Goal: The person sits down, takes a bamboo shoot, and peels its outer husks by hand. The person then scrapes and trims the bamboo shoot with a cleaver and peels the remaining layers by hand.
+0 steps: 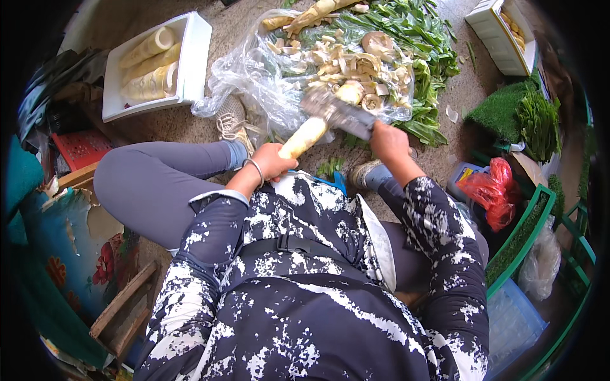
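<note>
My left hand [270,163], with a bangle at the wrist, grips the lower end of a pale peeled bamboo shoot [305,138], which points up and to the right. My right hand [390,142] holds the handle of a cleaver [355,120]. The blade is blurred and lies across the far end of the shoot; whether it touches cannot be told. Just beyond it, peelings and cut pieces [364,64] are heaped on clear plastic sheeting [252,76]. Unpeeled shoots [317,14] lie at the top of the heap.
A white foam box [195,57] with several peeled shoots [150,47] stands at the upper left. Leafy greens [431,71] spread along the heap's right side. Another foam box [491,38] is at the upper right. Red plastic bags [498,190] and a green frame [529,238] are on the right.
</note>
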Demonstrator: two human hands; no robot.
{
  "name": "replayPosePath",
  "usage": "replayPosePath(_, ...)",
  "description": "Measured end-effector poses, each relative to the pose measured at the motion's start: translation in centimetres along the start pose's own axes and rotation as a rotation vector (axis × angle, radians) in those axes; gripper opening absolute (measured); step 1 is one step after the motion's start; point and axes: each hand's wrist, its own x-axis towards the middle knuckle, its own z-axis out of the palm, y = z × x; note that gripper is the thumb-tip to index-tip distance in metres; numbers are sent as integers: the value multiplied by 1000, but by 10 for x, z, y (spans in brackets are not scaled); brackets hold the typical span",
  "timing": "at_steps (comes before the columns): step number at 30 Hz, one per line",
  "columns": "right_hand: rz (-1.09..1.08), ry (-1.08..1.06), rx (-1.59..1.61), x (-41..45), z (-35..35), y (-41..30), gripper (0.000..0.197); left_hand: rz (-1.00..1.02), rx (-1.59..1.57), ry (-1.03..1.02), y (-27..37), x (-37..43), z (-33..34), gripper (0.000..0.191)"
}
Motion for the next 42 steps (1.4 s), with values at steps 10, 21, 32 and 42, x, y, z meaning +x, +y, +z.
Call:
replayPosePath(10,-95,54,-61,-5,10,-4,14,363,690,619,-7,-12,2,30)
replayPosePath(21,-70,65,-25,-5,18,-3,11,515,789,832,-5,-18,8,35)
replayPosePath(32,36,-2,80,3,13,-16,16,31,-524,-145,-8,-6,-1,14)
replayPosePath(42,-130,60,146,2,4,-44,10,13,-1227,-919,-24,0,-8,4)
